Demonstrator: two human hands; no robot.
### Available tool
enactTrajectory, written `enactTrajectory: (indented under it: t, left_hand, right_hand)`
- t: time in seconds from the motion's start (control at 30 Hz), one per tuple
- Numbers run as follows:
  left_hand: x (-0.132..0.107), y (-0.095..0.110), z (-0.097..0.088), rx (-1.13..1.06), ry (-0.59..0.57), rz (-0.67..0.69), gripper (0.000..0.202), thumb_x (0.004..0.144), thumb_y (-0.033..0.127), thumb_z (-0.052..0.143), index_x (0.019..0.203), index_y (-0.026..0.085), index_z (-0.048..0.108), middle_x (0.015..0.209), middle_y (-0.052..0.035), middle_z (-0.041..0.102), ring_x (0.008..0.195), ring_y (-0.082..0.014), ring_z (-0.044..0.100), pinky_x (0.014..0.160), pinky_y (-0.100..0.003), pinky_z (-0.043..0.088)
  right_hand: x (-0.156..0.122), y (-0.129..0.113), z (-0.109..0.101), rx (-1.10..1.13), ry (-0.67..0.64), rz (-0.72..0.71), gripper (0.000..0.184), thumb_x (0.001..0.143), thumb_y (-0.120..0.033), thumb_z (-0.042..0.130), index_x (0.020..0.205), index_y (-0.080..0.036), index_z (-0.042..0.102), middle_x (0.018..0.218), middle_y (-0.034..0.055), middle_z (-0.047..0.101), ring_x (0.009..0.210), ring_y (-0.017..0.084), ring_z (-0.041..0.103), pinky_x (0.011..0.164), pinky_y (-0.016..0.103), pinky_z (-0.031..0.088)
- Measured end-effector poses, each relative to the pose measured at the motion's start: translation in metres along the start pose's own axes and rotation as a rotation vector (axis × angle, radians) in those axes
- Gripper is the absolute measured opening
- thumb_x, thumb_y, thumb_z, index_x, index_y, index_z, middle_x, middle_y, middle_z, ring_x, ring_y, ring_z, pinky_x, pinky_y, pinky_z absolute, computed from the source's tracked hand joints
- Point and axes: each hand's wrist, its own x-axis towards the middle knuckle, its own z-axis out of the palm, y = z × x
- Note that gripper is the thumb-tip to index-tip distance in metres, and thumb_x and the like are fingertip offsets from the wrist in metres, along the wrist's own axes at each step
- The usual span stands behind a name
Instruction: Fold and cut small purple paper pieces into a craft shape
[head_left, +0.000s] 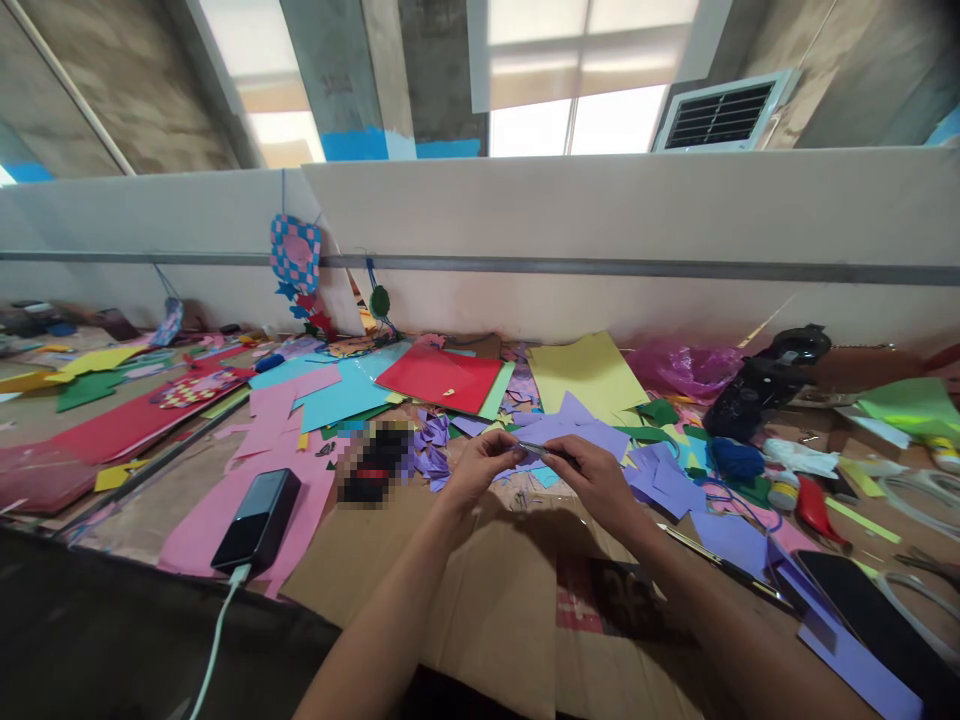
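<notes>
My left hand (480,466) and my right hand (596,480) meet above the middle of the table, over a sheet of brown cardboard (480,590). Both pinch the same small folded strip of purple paper (534,450) between thumb and fingertips. Just beyond the hands lies a heap of purple paper scraps (559,428) and small folded purple pieces (433,445).
Coloured sheets cover the table: pink (255,500), light blue (341,392), red (441,378), yellow (589,375). A black power bank (256,520) with a white cable sits at the left. Scissors (720,565), a dark phone (862,600), a glue bottle (784,490) and a black bag (757,390) lie to the right.
</notes>
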Motion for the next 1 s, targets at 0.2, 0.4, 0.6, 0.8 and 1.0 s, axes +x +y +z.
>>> enactTrajectory:
  t: [0.2,0.4,0.6,0.8,1.0]
  left_hand:
    - [0.0,0.0009,0.0009,-0.019,-0.002,-0.015,0.045,0.052,0.046,0.088,0.073,0.014,0.065,0.069,-0.0002,0.063,0.067,-0.0114,0.054,0.068,-0.025,0.041]
    - [0.001,-0.0002,0.0004,-0.045,-0.017,-0.03,0.046,0.05,0.046,0.089,0.072,0.014,0.065,0.069,0.0002,0.062,0.067,-0.0114,0.055,0.069,-0.026,0.042]
    - [-0.0002,0.0015,0.0008,-0.036,-0.017,-0.026,0.045,0.051,0.044,0.089,0.073,0.014,0.065,0.069,0.0007,0.061,0.068,-0.0113,0.054,0.069,-0.026,0.041]
    - [-0.0022,0.0033,-0.0005,0.018,-0.03,-0.029,0.042,0.054,0.045,0.087,0.075,0.014,0.065,0.071,0.0002,0.061,0.068,-0.0117,0.054,0.068,-0.026,0.04]
    - [-0.0017,0.0032,-0.0017,0.017,-0.056,-0.039,0.044,0.054,0.045,0.087,0.076,0.014,0.065,0.073,-0.0003,0.062,0.07,-0.0119,0.055,0.071,-0.026,0.042]
  right_hand:
    - [-0.0006,0.0042,0.0004,-0.007,0.001,-0.002,0.026,0.093,-0.041,0.052,0.092,-0.02,0.067,0.085,0.005,0.07,0.073,0.018,0.062,0.068,0.029,0.047]
    - [-0.0004,0.0058,-0.0002,-0.027,-0.006,-0.017,0.026,0.093,-0.041,0.052,0.092,-0.02,0.067,0.085,0.0051,0.07,0.073,0.018,0.062,0.067,0.029,0.046]
    - [0.0006,0.0054,-0.0013,-0.031,-0.015,-0.024,0.027,0.094,-0.042,0.051,0.09,-0.02,0.067,0.083,0.0048,0.07,0.073,0.018,0.062,0.067,0.029,0.046]
    - [0.0011,0.0048,-0.0016,-0.028,0.003,-0.007,0.03,0.094,-0.045,0.051,0.088,-0.021,0.067,0.08,0.0037,0.07,0.07,0.018,0.062,0.064,0.028,0.045]
    - [0.0008,0.0031,-0.0013,-0.004,0.04,0.007,0.03,0.092,-0.045,0.052,0.084,-0.021,0.068,0.076,0.003,0.069,0.067,0.017,0.06,0.063,0.028,0.044]
